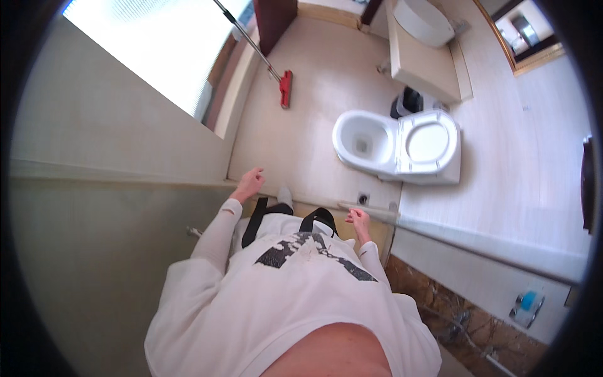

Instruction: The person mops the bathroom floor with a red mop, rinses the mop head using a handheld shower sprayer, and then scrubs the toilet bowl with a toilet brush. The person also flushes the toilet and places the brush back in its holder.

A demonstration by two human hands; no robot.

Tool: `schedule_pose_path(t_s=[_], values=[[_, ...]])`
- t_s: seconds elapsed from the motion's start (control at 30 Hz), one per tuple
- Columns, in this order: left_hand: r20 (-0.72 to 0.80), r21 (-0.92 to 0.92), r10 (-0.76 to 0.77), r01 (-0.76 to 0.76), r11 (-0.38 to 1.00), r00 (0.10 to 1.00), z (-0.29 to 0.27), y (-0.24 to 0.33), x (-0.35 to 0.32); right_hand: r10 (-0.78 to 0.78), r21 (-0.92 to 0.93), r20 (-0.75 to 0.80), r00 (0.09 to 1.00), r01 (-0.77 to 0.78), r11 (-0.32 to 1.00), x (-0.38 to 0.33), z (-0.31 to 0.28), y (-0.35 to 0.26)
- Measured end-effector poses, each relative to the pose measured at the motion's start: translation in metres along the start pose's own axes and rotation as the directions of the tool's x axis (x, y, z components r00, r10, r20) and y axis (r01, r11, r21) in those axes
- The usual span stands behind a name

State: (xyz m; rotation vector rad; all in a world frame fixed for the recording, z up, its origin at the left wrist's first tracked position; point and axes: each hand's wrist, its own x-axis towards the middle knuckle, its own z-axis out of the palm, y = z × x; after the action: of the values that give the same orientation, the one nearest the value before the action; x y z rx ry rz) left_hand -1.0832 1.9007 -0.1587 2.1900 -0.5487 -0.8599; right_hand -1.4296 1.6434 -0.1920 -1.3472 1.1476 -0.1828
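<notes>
The person's left hand (250, 183) hangs in front of the body at the left, its fingers loosely bent, with a narrow spread and holding nothing visible; the right hand (359, 223) is held out on the other side, fingers partly extended and a little apart, likewise gripping nothing visible. The red-headed mop (286, 89) is ahead of the left hand, well apart from it, its head on the floor (301, 135) and its metal handle slanting up to the left; the toilet (397, 146) stands ahead and to the right of the right hand, lid and seat raised; a round floor drain (363, 199) lies near that hand; a dark waste bin (407, 104) is just beside the toilet; beyond it, a white washbasin (424, 22) sits on a pale surface (419, 70).
</notes>
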Motion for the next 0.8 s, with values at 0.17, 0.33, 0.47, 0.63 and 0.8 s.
schedule_pose_path(t_s=[0.17,0.33,0.47,0.63,0.8], values=[[-0.197,-0.189,0.038,-0.076,0.979,0.980,-0.069,0.060,0.028,-0.026,-0.348,0.102,0.994,0.060,0.936,0.110,0.054,-0.082],[-0.138,-0.559,-0.018,-0.063,0.827,0.990,-0.130,0.085,0.022,-0.225,-0.417,0.345,0.911,0.364,0.833,0.233,0.104,-0.181],[-0.081,-0.652,-0.149,0.061,0.755,0.985,-0.149,0.106,0.019,-0.201,-0.446,0.326,0.924,0.338,0.829,0.304,0.133,-0.279],[0.034,-0.787,-0.204,0.152,0.598,0.978,-0.171,0.134,0.056,-0.139,-0.454,0.392,0.909,0.323,0.831,0.370,0.175,-0.343],[-0.121,-0.411,-0.242,0.173,0.895,0.963,-0.218,0.174,0.207,-0.122,-0.693,0.430,0.894,0.414,0.590,0.467,0.209,-0.375]])
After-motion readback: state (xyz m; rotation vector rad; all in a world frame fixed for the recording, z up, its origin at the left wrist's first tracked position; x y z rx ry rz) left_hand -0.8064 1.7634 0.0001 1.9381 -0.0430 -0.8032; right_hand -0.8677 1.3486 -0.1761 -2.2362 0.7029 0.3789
